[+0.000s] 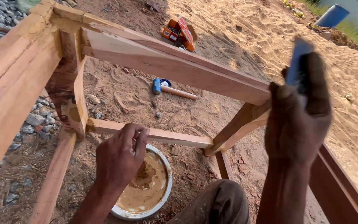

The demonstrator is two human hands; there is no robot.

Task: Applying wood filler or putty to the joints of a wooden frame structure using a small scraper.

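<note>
My left hand (120,157) hangs over a white bowl (164,195) of tan paste on the sandy ground, fingers curled together, apparently pinching a bit of paste. My right hand (297,120) is raised at the right, blurred, gripping a flat blue tool (298,62) that sticks up above the fingers. Between the hands runs the wooden frame (175,66), its upper rail crossing the view and a lower rail (162,135) just beyond the bowl. Tan paste smears the left leg joint (72,114).
A hammer with a blue head (162,88) lies on the sand beyond the frame. An orange box (180,32) sits farther back. Grey gravel (34,120) lies at left. A blue barrel (332,15) stands far right. My knee (220,203) is at the bottom.
</note>
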